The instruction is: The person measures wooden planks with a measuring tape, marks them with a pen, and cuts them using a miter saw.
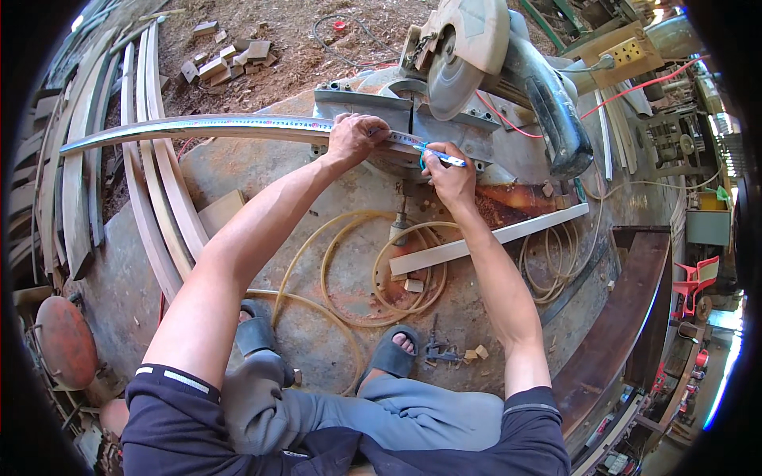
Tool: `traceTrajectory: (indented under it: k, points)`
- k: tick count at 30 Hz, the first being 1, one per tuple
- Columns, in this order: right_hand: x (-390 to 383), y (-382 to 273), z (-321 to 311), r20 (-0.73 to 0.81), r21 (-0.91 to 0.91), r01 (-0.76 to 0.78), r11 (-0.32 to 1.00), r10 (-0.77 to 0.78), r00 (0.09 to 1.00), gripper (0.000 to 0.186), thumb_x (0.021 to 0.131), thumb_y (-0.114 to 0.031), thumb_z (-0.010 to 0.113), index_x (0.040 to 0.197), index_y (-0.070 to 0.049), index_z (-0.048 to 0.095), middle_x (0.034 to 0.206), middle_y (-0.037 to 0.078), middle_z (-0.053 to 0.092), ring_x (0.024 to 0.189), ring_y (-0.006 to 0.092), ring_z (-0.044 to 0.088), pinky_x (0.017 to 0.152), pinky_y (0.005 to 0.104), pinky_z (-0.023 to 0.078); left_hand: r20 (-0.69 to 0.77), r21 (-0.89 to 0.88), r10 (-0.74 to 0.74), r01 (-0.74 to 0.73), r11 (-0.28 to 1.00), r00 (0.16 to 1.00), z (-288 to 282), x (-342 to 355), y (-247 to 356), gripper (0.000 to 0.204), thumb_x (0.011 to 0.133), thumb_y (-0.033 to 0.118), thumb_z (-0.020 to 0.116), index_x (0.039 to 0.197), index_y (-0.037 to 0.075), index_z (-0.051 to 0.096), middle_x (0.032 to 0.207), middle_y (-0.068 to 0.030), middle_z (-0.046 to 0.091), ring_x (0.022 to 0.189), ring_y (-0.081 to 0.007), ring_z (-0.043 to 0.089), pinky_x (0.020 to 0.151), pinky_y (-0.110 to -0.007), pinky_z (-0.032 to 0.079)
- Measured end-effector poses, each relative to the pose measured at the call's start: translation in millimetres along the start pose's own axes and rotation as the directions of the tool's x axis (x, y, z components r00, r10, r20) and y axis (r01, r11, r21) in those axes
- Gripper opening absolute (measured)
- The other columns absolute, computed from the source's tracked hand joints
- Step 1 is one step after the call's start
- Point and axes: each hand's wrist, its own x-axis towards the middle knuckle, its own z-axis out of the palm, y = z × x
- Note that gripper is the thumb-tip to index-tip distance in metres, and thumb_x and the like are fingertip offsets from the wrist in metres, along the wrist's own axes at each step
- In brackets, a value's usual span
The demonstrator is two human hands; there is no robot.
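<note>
Strip (198,125) of wood lies across the saw's table (413,170) under the raised blade (452,75), its long end running off to my left. My left hand (355,136) presses flat on it, fingers closed over a tape (409,140) laid along its top. My right hand (448,176) pinches a blue pen (438,155), tip at the tape beside the blade slot. I judge the measuring is in hand and the mark about being made; the strip looks uncut here
</note>
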Motion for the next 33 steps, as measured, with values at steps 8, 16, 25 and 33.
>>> traceTrajectory:
  k: [8, 16, 25, 33]
  points:
    - [-1.7, -3.6, 2.0, -0.016, -0.043, 0.001, 0.999, -0.002, 1.000, 0.014, 0.094, -0.012, 0.067, 0.104, -0.004, 0.071, 0.074, 0.001, 0.068, 0.063, 0.0079, 0.066, 0.054, 0.0245, 0.052, -0.013, -0.016, 0.005, -0.005, 1.000, 1.000, -1.1, -0.3, 1.6, 0.018, 0.088, 0.032, 0.071, 0.093, 0.016, 0.077, 0.091, -0.0056, 0.075, 0.088, -0.0269, 0.069, 0.088, -0.040, 0.048]
    - [-1.2, -1.6, 2.5, -0.009, -0.036, 0.018, 0.999, -0.018, 1.000, 0.014, 0.094, -0.013, 0.067, 0.104, -0.004, 0.072, 0.073, 0.001, 0.068, 0.061, 0.0074, 0.065, 0.053, 0.0241, 0.052, -0.026, -0.014, 0.013, -0.014, 1.000, 1.000, -0.2, -0.1, 1.2, 0.017, 0.088, 0.031, 0.072, 0.092, 0.015, 0.077, 0.089, -0.0068, 0.075, 0.086, -0.0274, 0.069, 0.087, -0.040, 0.049]
    - [-0.7, -0.7, 2.0, -0.002, -0.011, 0.015, 1.000, -0.015, 1.000, 0.014, 0.094, -0.013, 0.066, 0.104, -0.004, 0.072, 0.074, 0.002, 0.069, 0.063, 0.0076, 0.066, 0.053, 0.0242, 0.052, -0.030, -0.008, 0.015, -0.015, 1.000, 0.999, 1.5, -0.3, -0.9, 0.016, 0.088, 0.030, 0.071, 0.092, 0.016, 0.077, 0.090, -0.0066, 0.075, 0.088, -0.0270, 0.069, 0.087, -0.040, 0.048]
    - [0.2, -0.3, 0.6, 0.004, -0.047, -0.004, 0.999, 0.005, 1.000, 0.014, 0.094, -0.014, 0.066, 0.103, -0.004, 0.072, 0.075, 0.001, 0.069, 0.063, 0.0076, 0.066, 0.054, 0.0239, 0.053, -0.010, -0.027, 0.003, -0.003, 1.000, 1.000, 0.6, 0.1, 0.0, 0.016, 0.088, 0.030, 0.072, 0.093, 0.016, 0.077, 0.091, -0.0067, 0.075, 0.088, -0.0273, 0.069, 0.087, -0.040, 0.049]
